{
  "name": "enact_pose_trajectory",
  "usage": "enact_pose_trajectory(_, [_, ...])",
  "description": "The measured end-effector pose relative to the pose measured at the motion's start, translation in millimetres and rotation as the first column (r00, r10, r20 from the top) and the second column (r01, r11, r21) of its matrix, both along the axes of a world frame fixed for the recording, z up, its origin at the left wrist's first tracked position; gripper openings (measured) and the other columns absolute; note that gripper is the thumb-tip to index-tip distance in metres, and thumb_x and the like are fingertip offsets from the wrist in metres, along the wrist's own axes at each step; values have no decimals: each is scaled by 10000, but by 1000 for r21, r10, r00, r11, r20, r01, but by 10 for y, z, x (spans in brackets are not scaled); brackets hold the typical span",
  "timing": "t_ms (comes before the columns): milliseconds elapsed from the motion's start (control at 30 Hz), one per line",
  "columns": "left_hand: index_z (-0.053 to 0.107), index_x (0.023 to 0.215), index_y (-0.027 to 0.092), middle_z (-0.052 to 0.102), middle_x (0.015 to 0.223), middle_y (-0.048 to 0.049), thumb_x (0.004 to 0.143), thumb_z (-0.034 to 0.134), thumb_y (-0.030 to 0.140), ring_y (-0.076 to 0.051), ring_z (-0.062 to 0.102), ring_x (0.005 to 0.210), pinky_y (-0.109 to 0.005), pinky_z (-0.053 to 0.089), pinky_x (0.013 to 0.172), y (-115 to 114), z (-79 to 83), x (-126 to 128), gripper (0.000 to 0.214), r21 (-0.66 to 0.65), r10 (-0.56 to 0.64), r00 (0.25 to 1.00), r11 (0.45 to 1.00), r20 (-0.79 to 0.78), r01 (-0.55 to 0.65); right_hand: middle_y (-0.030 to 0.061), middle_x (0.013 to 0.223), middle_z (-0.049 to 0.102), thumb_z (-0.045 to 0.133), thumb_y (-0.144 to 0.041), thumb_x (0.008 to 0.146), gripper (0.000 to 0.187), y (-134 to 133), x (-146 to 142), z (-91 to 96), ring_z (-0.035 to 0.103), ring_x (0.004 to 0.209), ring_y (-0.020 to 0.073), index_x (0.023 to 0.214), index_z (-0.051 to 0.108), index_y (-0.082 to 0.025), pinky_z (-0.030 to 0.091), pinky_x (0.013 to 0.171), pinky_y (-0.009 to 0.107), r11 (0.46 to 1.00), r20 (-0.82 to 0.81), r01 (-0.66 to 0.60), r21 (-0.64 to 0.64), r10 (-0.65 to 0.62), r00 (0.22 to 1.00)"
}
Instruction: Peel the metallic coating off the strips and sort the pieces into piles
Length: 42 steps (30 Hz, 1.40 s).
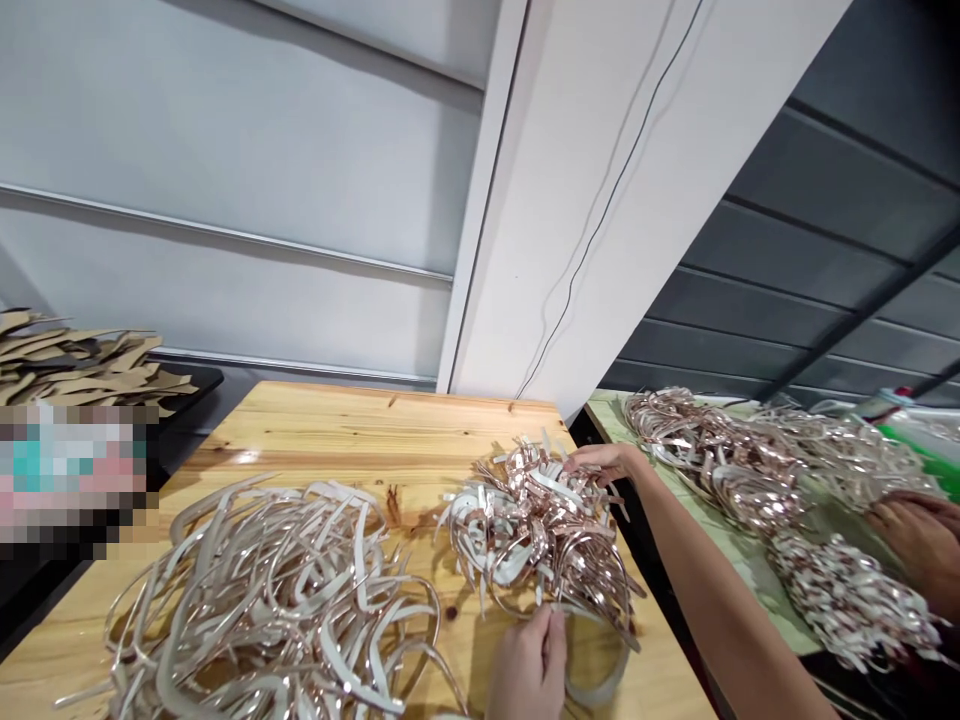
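On the wooden table [420,430], a tangled pile of rose-gold and white strips [536,520] lies right of centre. My right hand [606,462] reaches across to its far right side, with the fingers curled on strips there; the fingertips are partly hidden. Closer to me, my left hand [529,665] is closed in a pinch on the end of a thin pale strip [600,690], which curves in a loop to the right. A bigger loose heap of similar shiny strips [277,610] spreads over the table's left part.
A light green table [757,590] at the right bears bundles of shiny strips [720,455] and a braided-looking bundle [855,600]. Another person's hand [919,540] is at work there. Brown strips [82,365] lie on a dark surface at left. A wall and pillar [555,250] stand behind.
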<state>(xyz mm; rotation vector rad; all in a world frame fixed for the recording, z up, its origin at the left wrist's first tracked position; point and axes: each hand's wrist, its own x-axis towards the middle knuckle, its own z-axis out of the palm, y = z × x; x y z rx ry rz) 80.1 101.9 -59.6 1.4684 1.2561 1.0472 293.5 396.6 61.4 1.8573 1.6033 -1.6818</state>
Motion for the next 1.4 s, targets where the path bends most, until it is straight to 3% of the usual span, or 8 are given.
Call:
enact_pose_trajectory(133, [576,818,248,670,674,-69,1109,261,548,-247,673,659,-334,356,636,-4,60,-36,524,-19,-22,1000,1000,2,22,104,1296,699,704,-339,1042,334,-67,31,0,727,1056,250,1329,662,-174,641,883,445,998,-40,-57,-28,55,998])
enact_pose_trajectory(333, [551,822,246,638,670,-52,1111,272,540,-240,660,662,-333,320,631,-1,129,-70,498,-39,-45,999,998,-8,44,99,1268,709,709,-332,1039,319,-221,-69,-167,733,1029,241,1310,669,-167,646,863,432,995,-113,-100,-25,96,989])
enact_pose_trajectory(633, [527,772,247,625,647,-60,1077,230,667,-238,645,634,-344,327,628,24,70,-20,598,-63,0,1000,998,16,1,96,1252,711,703,-342,1043,322,-319,-115,-328,735,1005,234,1310,667,-167,649,842,419,984,-271,37,174,11,963])
enact_pose_trajectory(800, [546,799,242,638,677,-56,1079,243,671,-234,648,668,-328,363,648,24,50,-27,595,-55,45,999,998,31,-43,112,1341,685,705,-352,1040,359,-218,-262,-442,717,1110,270,1348,657,-175,629,927,476,931,-378,166,325,-33,925])
enact_pose_trajectory(1033, [583,867,239,644,696,-43,1097,238,606,-226,663,694,-303,383,644,28,-3,5,554,-35,110,993,993,42,-109,109,1341,686,707,-359,1038,363,53,-434,-551,716,1113,276,1346,660,-174,627,928,479,836,-454,292,465,-59,889])
enact_pose_trajectory(1400, [528,798,252,612,644,-24,1091,256,573,-213,643,615,-311,347,600,58,-108,90,512,-15,108,992,994,61,-108,115,1360,676,702,-360,1041,373,323,-510,-421,711,1131,278,1363,649,-181,623,942,488,709,-471,311,633,35,881])
